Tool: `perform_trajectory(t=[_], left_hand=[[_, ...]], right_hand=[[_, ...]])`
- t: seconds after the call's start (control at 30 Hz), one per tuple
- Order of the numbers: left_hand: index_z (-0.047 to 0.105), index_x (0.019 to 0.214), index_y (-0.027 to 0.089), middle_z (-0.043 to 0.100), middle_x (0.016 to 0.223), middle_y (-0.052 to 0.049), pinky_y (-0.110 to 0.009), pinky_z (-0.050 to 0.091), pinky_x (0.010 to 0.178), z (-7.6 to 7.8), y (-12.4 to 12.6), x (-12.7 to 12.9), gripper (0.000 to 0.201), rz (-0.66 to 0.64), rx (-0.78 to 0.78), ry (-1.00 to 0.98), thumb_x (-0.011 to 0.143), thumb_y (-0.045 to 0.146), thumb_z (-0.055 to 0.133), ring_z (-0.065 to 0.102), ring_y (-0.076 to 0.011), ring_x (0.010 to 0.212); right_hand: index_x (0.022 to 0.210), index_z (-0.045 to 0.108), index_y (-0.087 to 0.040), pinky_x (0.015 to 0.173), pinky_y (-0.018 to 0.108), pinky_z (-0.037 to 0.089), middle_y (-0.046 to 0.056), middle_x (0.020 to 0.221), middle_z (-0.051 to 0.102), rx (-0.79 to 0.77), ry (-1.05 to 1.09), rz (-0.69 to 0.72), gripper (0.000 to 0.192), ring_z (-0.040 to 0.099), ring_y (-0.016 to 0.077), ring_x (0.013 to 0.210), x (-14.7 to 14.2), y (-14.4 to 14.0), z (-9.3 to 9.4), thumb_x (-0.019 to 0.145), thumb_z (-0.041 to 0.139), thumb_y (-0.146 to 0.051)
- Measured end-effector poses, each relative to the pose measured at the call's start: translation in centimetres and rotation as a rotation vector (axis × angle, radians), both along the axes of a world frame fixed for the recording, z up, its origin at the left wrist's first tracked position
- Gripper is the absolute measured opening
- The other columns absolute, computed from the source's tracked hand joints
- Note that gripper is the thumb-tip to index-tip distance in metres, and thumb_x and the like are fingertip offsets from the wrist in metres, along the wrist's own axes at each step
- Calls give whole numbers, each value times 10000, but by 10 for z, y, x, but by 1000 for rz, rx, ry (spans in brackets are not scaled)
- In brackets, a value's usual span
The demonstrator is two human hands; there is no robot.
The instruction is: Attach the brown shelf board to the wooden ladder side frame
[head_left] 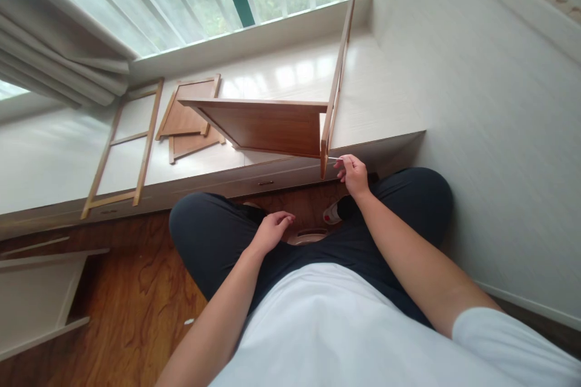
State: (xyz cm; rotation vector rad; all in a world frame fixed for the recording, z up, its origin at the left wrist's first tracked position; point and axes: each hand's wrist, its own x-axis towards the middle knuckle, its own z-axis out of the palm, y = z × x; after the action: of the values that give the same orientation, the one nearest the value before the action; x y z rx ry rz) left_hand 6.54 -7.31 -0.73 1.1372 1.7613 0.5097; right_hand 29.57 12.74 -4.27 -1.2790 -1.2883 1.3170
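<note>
The right hand (353, 174) pinched a thin metal tool (334, 159), likely a hex key, between thumb and fingertips, its tip set against the lower end of an upright wooden side rail (334, 81). That grip was closed on the tool. The rail met the end of a brown shelf board (267, 126) at a right angle, and the joined pair rested on the pale window ledge (385, 103), the rail's lower end hanging just past the ledge's front edge. The left hand (272, 231) lay loosely curled on the person's dark trouser leg, fingers bent and holding nothing that could be seen.

To do this turn well, I judged the tool should stay square to the rail face and fully seated before any force went on it. With the free hand off the work, the board could shift on the smooth ledge, so bracing it would help.

Farther left on the ledge lay 2 flat brown panels (188, 124), one overlapping the other, and beside them a ladder-like wooden frame (124, 145) lying flat. A white panel (36, 296) sat on the wooden floor (136, 302) at the lower left. Between the knees a round dish (308, 236) showed in part, with a small white and red object (331, 213) near it. A curtain (54, 48) hung by the window. No brand, label or writing could be read anywhere.
</note>
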Motion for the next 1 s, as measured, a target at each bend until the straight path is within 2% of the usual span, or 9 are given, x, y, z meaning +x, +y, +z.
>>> perform_trajectory(t=[0.13,0.3,0.47,0.6,0.77,0.9,1.0], left_hand=[[785,1068,200,789,1091,-71,-332,542,931,13,-5,-7,387,-34,25,12,903,435,526,713,-229,1023],[780,1091,216,786,1123,-50,-313,536,927,22,14,-25,402,-138,57,15,919,454,506,713,-216,1020],[773,1111,230,776,1171,-40,-305,508,958,32,43,-27,424,-274,115,44,933,484,482,701,-218,1055],[792,1048,233,793,1096,-47,-302,511,876,38,71,-28,402,-436,118,71,909,488,515,711,-233,986],[800,1006,238,801,1052,-54,-294,506,842,32,117,-41,385,-541,91,125,882,487,534,717,-250,977],[791,1030,253,795,1100,-39,-282,498,880,18,149,-49,391,-565,79,132,884,479,508,707,-242,1028],[794,993,248,800,1062,-46,-279,500,869,6,165,-50,373,-585,64,124,866,468,521,709,-242,1008]], right_hand=[[987,647,-163,378,153,388,58,882,710,1,-26,16,500,553,72,518,0,-1,-3,915,474,-627],[1022,650,-164,387,152,409,86,976,725,-20,-94,66,533,574,68,541,6,1,-2,915,468,-653],[1000,674,-152,374,157,415,99,1011,727,-61,-233,190,494,583,69,541,17,13,14,930,493,-606],[984,705,-156,383,155,400,76,965,731,-69,-376,328,402,577,70,538,25,26,33,951,509,-506],[941,699,-169,497,168,434,40,937,745,-25,-485,510,291,612,85,608,31,45,51,945,541,-414],[825,671,-163,607,204,465,28,861,738,-6,-529,627,267,624,107,651,39,60,62,920,582,-396],[846,679,-174,671,222,482,24,870,751,-5,-540,696,228,639,126,707,44,68,66,905,614,-385]])
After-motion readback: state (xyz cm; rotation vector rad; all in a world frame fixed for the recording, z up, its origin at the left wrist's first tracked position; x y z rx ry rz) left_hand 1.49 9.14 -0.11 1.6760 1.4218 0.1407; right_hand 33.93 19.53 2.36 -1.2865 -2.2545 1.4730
